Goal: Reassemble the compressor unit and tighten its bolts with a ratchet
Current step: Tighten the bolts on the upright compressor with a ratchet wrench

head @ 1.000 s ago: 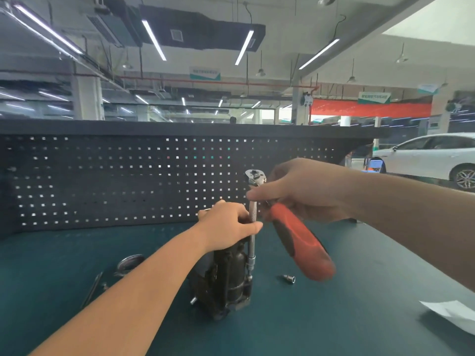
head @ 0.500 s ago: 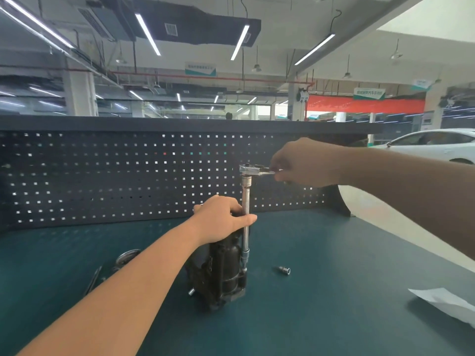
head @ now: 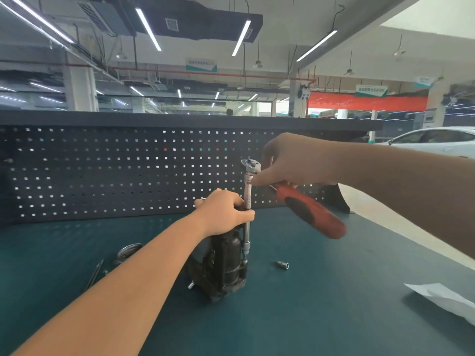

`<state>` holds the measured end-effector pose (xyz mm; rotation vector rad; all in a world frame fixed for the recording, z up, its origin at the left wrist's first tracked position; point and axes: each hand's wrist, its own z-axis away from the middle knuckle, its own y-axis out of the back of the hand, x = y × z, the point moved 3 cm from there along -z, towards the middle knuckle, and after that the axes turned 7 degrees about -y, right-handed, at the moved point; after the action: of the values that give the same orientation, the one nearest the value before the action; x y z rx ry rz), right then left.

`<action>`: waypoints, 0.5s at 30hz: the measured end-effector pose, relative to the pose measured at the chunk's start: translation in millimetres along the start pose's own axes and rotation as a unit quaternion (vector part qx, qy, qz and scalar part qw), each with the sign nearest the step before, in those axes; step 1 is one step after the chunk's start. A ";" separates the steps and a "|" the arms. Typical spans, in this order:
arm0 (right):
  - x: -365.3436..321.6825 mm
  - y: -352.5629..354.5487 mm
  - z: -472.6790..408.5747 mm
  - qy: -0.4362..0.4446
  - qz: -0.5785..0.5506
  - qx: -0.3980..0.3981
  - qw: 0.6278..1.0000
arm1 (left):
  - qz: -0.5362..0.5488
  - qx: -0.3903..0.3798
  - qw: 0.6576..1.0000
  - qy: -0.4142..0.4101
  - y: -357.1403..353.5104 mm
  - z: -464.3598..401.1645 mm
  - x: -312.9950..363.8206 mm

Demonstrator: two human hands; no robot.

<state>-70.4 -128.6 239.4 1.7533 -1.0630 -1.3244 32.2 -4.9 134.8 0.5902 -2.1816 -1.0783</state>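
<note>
Black, grimy metal compressor unit (head: pixel 223 263) stands upright mid-bench on the green-topped workbench (head: pixel 334 317), the left hand (head: pixel 226 214) curled over its top. The right hand (head: pixel 290 160) grips the orange-handled chrome ratchet (head: pixel 308 211), whose vertical extension bar (head: pixel 247 219) runs down beside the unit. A small loose chrome socket (head: pixel 283 265) lies nearby.

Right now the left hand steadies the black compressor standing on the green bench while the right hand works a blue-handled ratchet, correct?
Not quite. In the head view the ratchet has an orange handle. The rest holds: left hand steadies the compressor; right hand works the ratchet.
</note>
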 end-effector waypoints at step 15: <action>-9.0 -2.0 -4.0 -0.009 0.089 0.022 0.996 | 0.006 -0.005 1.000 0.004 5.3 3.3 2.5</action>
<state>-67.4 -119.4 242.4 1.6384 -1.2375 -1.2169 27.5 -1.8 138.4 0.5746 -2.1677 -1.0784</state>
